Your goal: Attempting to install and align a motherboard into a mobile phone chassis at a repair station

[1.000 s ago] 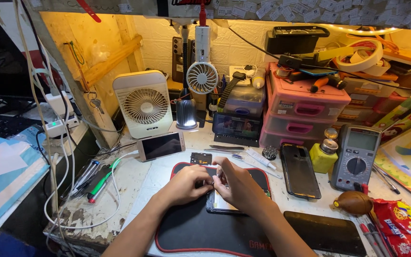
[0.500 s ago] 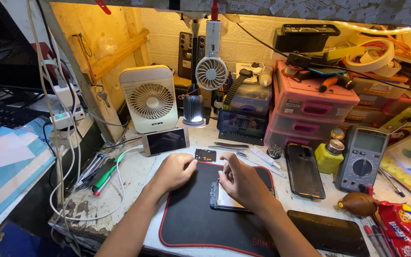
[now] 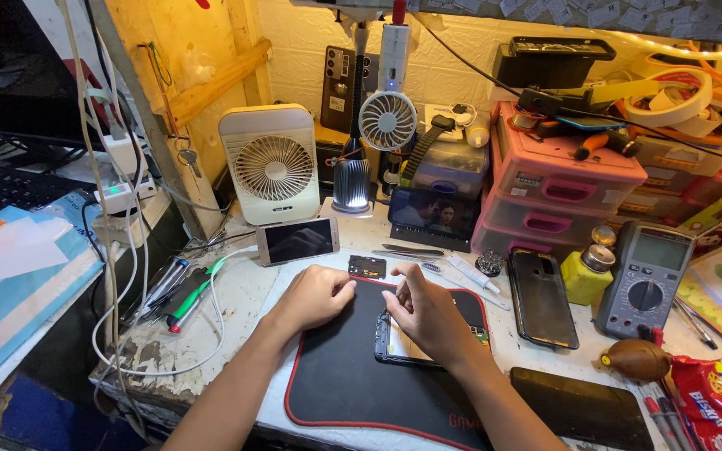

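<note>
Head view shows the right hand (image 3: 428,313) resting on an opened phone (image 3: 394,344), fingers curled and pinched narrow at its upper edge, as if pressing or picking at something too small to make out; whether anything sits between the fingertips I cannot tell. The phone lies flat under that hand on a black mat (image 3: 340,380), which gives it a soft, steady bed. Just left of the grip the left hand (image 3: 315,296) is loosely closed, knuckles down on the mat's top edge, holding nothing visible and seemingly bracing. Just above both hands, off the mat, sits a small dark part (image 3: 367,266), kept within easy reach. Further up lies a second phone (image 3: 297,240), screen up, and tweezers (image 3: 411,250) lie alongside. To the right of the grip a black back cover (image 3: 542,297) lies apart from the work, with a yellow bottle (image 3: 587,276) and a multimeter (image 3: 649,277) beyond. Behind everything stand a white fan (image 3: 271,164) and pink drawers (image 3: 557,188).
</note>
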